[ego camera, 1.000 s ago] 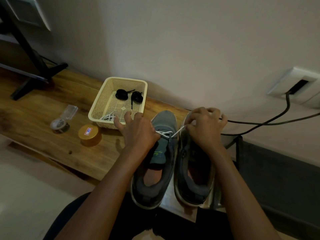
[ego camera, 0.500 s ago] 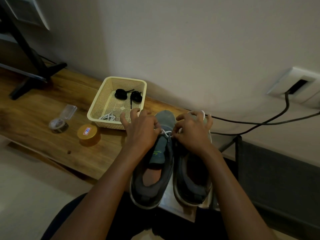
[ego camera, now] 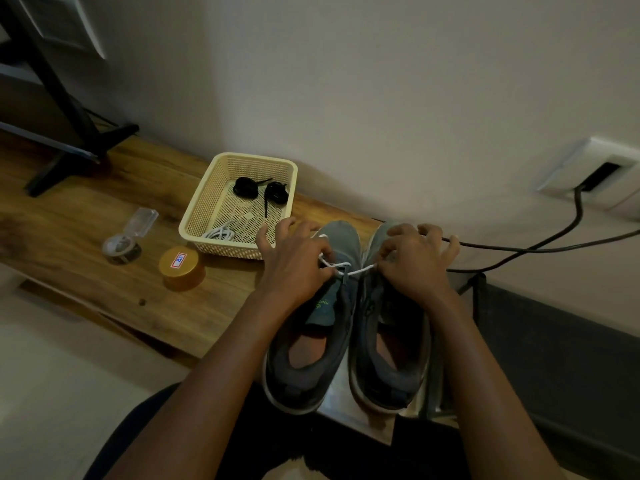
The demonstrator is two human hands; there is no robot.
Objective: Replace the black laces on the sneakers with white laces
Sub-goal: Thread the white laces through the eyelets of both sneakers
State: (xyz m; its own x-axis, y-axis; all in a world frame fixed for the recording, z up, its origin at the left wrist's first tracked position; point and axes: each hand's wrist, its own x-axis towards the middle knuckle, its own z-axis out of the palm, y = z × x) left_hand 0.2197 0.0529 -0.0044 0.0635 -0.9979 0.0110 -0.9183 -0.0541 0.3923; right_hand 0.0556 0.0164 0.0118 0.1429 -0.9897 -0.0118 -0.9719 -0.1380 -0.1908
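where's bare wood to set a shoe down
Bare wood lies between the black metal stand and the cream plastic mesh basket, and left of the clear-lidded jar. Crowded from the round gold tin to the grey sneakers.

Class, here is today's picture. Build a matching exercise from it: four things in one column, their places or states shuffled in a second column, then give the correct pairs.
Things
1. black laces
2. coiled white lace
3. gold tin
4. threaded white lace

Places or states
A. stretched between the left hand and the right hand
B. on the wooden table, outside the basket
C. rolled up at the far end of the basket
D. in the basket's near corner

Pairs: 1-C, 2-D, 3-B, 4-A
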